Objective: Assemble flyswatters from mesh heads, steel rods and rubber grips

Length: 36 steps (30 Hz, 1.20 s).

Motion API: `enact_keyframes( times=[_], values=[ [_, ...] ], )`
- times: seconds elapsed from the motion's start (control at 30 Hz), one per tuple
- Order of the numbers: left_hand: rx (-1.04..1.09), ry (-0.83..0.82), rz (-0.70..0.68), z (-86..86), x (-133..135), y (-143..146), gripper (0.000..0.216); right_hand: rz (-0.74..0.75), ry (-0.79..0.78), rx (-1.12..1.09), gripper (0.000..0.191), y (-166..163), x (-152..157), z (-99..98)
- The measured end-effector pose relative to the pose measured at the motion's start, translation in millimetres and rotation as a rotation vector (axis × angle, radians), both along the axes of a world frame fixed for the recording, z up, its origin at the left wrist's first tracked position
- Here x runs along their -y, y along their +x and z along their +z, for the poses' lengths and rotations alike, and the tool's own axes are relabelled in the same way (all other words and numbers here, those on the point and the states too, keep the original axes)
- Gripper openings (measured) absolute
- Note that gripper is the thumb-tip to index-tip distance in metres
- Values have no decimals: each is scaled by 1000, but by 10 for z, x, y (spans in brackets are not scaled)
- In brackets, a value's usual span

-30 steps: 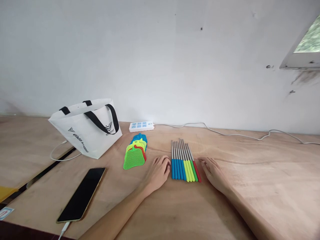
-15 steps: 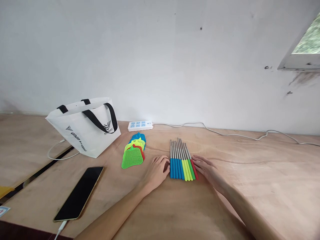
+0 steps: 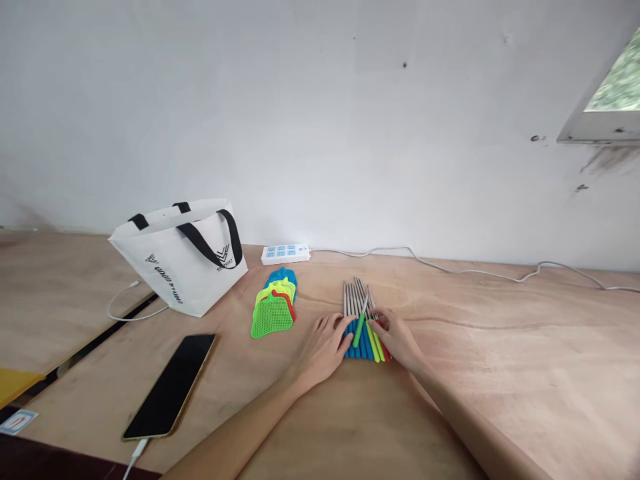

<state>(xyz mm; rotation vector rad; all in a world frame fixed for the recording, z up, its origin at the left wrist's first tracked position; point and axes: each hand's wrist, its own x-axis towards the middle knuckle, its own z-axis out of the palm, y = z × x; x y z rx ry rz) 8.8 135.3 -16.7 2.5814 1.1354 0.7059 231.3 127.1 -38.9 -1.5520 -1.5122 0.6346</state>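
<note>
A row of slim metal rods with coloured grips, blue point(image 3: 364, 348), yellow point(image 3: 376, 347) and red point(image 3: 386, 353), lies side by side on the wooden table. Across the top of the row slants one green-handled rod point(image 3: 359, 330), its metal end pointing away from me. My right hand point(image 3: 397, 340) is at the row's right side, thumb and fingertips pinched close by the green-handled rod; the exact contact is partly hidden. On the left, my left hand point(image 3: 325, 345) rests palm down with fingers apart, its index finger and thumb against the blue grips.
Left of the row lie stacked fly swatter heads point(image 3: 273, 317) in green, red, yellow and blue. A white power strip point(image 3: 286, 254) with a cable sits by the wall. Further left are a white tote bag point(image 3: 195, 287) and a black-screened phone point(image 3: 170, 387), plugged in.
The green-handled rod has come out of the row and now slants over the blue grips. My right hand has moved inward from the row's right edge; my left has closed in on the blue grips.
</note>
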Motion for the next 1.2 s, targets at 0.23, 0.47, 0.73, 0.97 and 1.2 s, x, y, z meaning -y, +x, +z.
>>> enact_keyframes(
  times=[0.23,0.47,0.73,0.97,1.2],
  values=[
    [-134,-15,-151,55,16,-26,44,-69,61,148,40,-51,-57,13],
    [-66,-121,-181,69,-10,-50,54,-54,-22,198,40,62,-68,94],
    [99,-242,-149,84,-1,-67,45,-52,-39,347,51,49,68,123],
    [139,-203,-125,26,-96,-124,41,-32,-7,399,48,180,104,102],
    [80,-122,-110,-2,-95,-106,39,-75,4,478,45,311,98,92]
  ],
)
